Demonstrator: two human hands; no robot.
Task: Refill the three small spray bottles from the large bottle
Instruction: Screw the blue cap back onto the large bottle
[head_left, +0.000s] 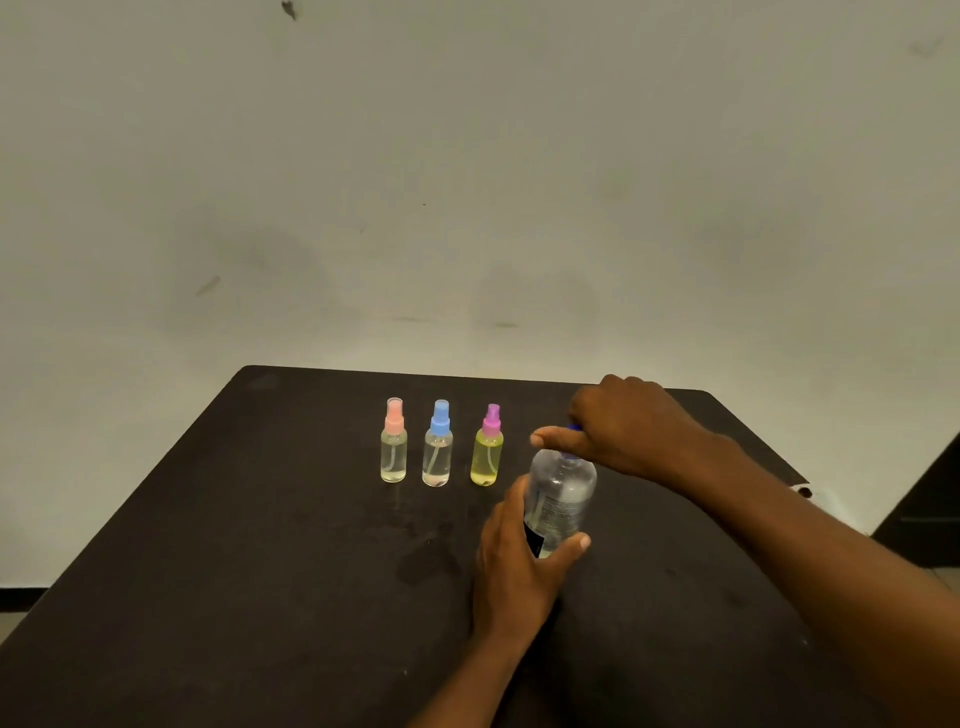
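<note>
A dark tabletop (260, 519) stands in front of a pale wall (467, 156). On the tabletop, 3 small spray bottles stand in a row, side by side but not touching. All 3 stand straight up, with their spray tops pointing up.

On the left of the row is the pink-topped spray bottle (393, 441), which has clear liquid in it. In the middle is the blue-topped spray bottle (438, 444), and its liquid is clear too. On the right is the purple-topped spray bottle (487, 447), which holds yellow liquid. You can see a thin tube inside each one.

The large bottle (561, 499) is just to the right of the row and a bit nearer to the person. It is clear and has clear liquid in it. Its long side runs up and down, its neck points up, and it leans a little. I cannot tell if its bottom touches the tabletop, because a hand hides it.

The left hand (519, 561) grips the lower part of the large bottle. Its fingers go round the far side and its thumb lies across the near side.

The right hand (623, 426) comes in from the right and sits on top of the large bottle. Its fingers are curled down over the blue cap (574, 428), so only a bit of blue peeks out. Its thumb sticks out to the left, toward the purple-topped spray bottle.
</note>
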